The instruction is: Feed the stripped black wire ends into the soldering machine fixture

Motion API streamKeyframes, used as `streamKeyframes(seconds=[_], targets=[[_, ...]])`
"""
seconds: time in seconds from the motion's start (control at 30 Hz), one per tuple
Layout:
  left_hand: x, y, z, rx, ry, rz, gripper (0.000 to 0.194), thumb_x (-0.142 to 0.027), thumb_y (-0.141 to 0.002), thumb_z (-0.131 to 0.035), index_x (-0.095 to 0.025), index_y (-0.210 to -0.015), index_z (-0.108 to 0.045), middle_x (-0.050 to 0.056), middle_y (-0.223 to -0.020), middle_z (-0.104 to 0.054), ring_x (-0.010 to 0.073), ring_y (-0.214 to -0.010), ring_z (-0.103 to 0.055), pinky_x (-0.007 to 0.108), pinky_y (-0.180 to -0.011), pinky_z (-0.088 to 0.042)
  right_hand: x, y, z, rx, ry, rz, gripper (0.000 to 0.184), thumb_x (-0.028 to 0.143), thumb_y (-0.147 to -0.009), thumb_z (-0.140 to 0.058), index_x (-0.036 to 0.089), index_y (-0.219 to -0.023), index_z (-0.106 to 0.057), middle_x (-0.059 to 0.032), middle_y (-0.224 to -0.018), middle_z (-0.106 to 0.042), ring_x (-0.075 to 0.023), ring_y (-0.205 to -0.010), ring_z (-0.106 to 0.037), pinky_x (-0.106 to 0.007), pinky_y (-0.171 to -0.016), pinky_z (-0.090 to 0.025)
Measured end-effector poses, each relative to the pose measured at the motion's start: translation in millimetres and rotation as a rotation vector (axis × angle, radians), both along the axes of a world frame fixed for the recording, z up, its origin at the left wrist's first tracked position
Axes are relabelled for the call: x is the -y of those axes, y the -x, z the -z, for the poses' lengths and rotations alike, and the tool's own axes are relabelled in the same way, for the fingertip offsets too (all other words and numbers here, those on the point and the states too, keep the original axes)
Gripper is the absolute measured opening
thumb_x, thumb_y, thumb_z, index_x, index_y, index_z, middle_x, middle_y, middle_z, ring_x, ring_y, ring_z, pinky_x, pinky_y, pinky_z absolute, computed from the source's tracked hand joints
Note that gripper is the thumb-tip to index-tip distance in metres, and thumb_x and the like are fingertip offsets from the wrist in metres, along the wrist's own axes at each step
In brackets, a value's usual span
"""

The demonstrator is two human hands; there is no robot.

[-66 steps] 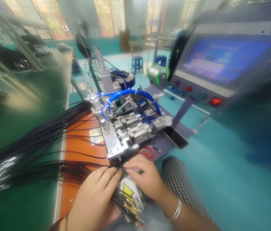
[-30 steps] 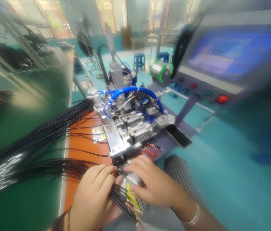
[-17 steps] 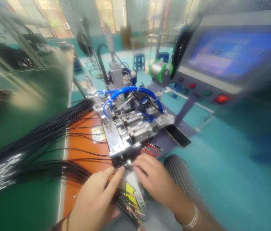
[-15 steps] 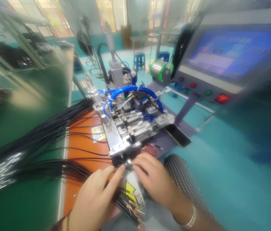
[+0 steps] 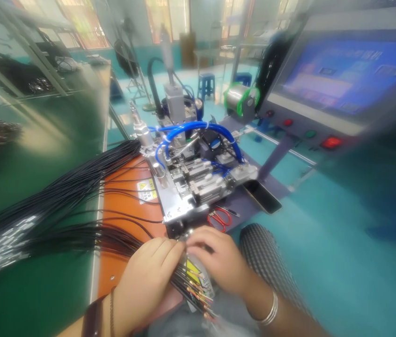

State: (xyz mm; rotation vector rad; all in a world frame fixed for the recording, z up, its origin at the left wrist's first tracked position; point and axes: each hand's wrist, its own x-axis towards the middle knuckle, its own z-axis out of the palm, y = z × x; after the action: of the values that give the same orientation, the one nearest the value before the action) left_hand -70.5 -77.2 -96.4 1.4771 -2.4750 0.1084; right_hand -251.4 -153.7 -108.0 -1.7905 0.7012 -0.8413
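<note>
The black cables (image 5: 119, 238) cross the left edge of the orange table (image 5: 106, 262) and run beneath the left hand (image 5: 150, 267), which is wrapped over them with its fingers pressed together; its thumb is out of sight. Their stripped ends (image 5: 200, 295), with coloured wire and copper showing, poke out past the palm, over a yellow and white label (image 5: 192, 267). The right hand (image 5: 217, 255) has its thumb and forefinger bent toward each other, tips nearly meeting, right beside the left hand's fingertips; whether they pinch a cable there I cannot tell. Just beyond the 2 hands stands a metal machine (image 5: 207, 185), along the table's right side, with blue hoses (image 5: 198, 125) arched over it. Another cable bundle (image 5: 78, 171) crosses the table's left edge farther off. Red handles (image 5: 221, 217) lie near the machine's near right corner, and a phone (image 5: 263, 196) rests at the right edge of the grey base (image 5: 249, 217).
</note>
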Motion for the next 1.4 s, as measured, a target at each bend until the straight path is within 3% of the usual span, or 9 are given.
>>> streamKeyframes(seconds=[0.13,0.47,0.67,0.87,1.03,1.2,1.33,1.4], targets=[[1.7,4.2,-0.6,-0.053,-0.038,-0.078,0.028,-0.017,-0.081,-0.043,-0.014,-0.107,-0.051,0.008,-0.092,-0.061,0.0209,-0.078,-0.056,0.035,-0.066,-0.048,1.6,0.7,1.9,0.012,-0.098,0.080,0.016,0.008,-0.079,-0.063,0.020,-0.089,-0.064,0.0011,-0.085,-0.065,-0.0110,-0.077,-0.061,-0.020,-0.072,-0.049],[1.2,7.2,-2.8,-0.138,0.000,-0.148,0.017,-0.016,-0.080,-0.043,-0.017,-0.094,-0.051,0.005,-0.081,-0.058,0.0186,-0.070,-0.054,0.032,-0.064,-0.045,-2.0,2.1,2.2,-0.086,0.066,0.174,0.010,0.011,-0.080,-0.064,0.020,-0.076,-0.065,-0.0010,-0.078,-0.066,-0.0173,-0.080,-0.059,-0.032,-0.079,-0.044],[2.9,8.5,-3.1,-0.136,0.011,-0.136,0.011,-0.014,-0.084,-0.040,-0.018,-0.090,-0.050,0.004,-0.075,-0.055,0.0181,-0.066,-0.051,0.031,-0.059,-0.043,-4.3,0.7,-0.7,-0.076,0.071,0.270,0.011,0.011,-0.078,-0.065,0.020,-0.084,-0.067,-0.0014,-0.081,-0.067,-0.0183,-0.083,-0.058,-0.033,-0.081,-0.042],[2.2,8.8,-2.2,-0.140,0.017,-0.123,0.012,-0.015,-0.083,-0.040,-0.017,-0.090,-0.049,0.004,-0.076,-0.053,0.0182,-0.067,-0.050,0.031,-0.060,-0.044,-9.6,-2.7,-1.9,-0.172,0.174,0.169,0.013,0.015,-0.082,-0.063,0.021,-0.070,-0.064,0.0018,-0.071,-0.066,-0.0165,-0.075,-0.055,-0.034,-0.077,-0.036],[1.3,6.9,0.8,-0.114,0.021,-0.112,0.019,-0.012,-0.081,-0.040,-0.015,-0.097,-0.051,0.005,-0.078,-0.055,0.0193,-0.070,-0.051,0.033,-0.062,-0.045,-6.2,-0.8,-3.9,-0.175,0.164,0.195,0.010,0.012,-0.082,-0.062,0.021,-0.078,-0.065,0.0006,-0.078,-0.067,-0.0176,-0.081,-0.055,-0.035,-0.081,-0.036],[2.1,4.1,1.7,-0.057,-0.042,-0.040,0.030,-0.014,-0.078,-0.044,-0.013,-0.107,-0.050,0.009,-0.089,-0.057,0.0225,-0.078,-0.052,0.036,-0.066,-0.045,-4.7,-2.4,-5.9,-0.173,0.219,0.103,0.014,0.014,-0.088,-0.057,0.021,-0.078,-0.065,0.0006,-0.080,-0.068,-0.0173,-0.083,-0.053,-0.035,-0.081,-0.037],[1.9,3.4,1.4,-0.030,-0.053,-0.035,0.025,-0.015,-0.078,-0.045,-0.015,-0.102,-0.051,0.009,-0.091,-0.058,0.0235,-0.078,-0.052,0.037,-0.065,-0.044,-0.8,-2.9,-5.4,-0.209,0.255,0.003,0.014,0.018,-0.090,-0.056,0.022,-0.082,-0.067,-0.0003,-0.082,-0.069,-0.0183,-0.086,-0.053,-0.037,-0.083,-0.037],[2.1,3.9,0.9,-0.071,-0.038,-0.060,0.024,-0.012,-0.078,-0.043,-0.015,-0.101,-0.051,0.008,-0.088,-0.058,0.0222,-0.076,-0.052,0.036,-0.066,-0.044,1.3,-2.7,-3.9,-0.182,0.207,0.028,0.014,0.019,-0.089,-0.059,0.022,-0.080,-0.069,-0.0002,-0.082,-0.069,-0.0181,-0.086,-0.054,-0.036,-0.083,-0.039]])
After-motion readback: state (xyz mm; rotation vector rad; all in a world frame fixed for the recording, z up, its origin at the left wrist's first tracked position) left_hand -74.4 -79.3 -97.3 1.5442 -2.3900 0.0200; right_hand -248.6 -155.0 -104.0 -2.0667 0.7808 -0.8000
